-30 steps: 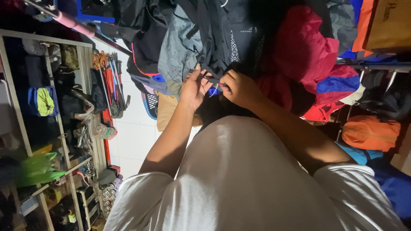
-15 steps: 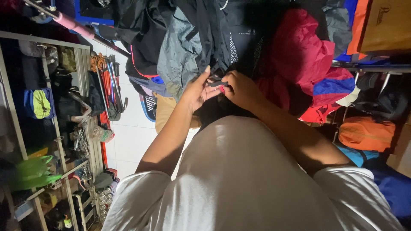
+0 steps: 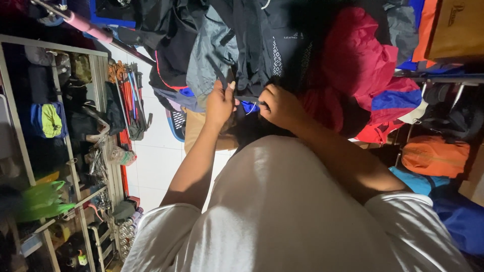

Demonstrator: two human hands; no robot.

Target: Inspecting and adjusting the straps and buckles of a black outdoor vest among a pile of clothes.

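Observation:
My left hand (image 3: 220, 104) and my right hand (image 3: 279, 107) meet in front of a pile of hanging clothes. Both pinch the edge of a dark garment (image 3: 250, 75), fingers closed on the cloth. Between the two hands show a small blue piece of fabric (image 3: 248, 106) and a thin white thread or tag. A grey jacket (image 3: 212, 60) hangs just beyond my left hand, and a red jacket (image 3: 353, 60) just beyond my right. My white shirt (image 3: 282, 211) fills the lower part of the view.
A metal shelf rack (image 3: 65, 151) with bags, tools and small gear stands at the left. White floor tiles (image 3: 156, 161) show between rack and clothes. An orange bag (image 3: 436, 156) and blue fabric (image 3: 459, 216) lie at the right. A pink-wrapped pole (image 3: 88, 27) crosses the top left.
My left hand's fingers, spread a second ago, have closed on the dark cloth. Both hands have shifted slightly along the garment's edge.

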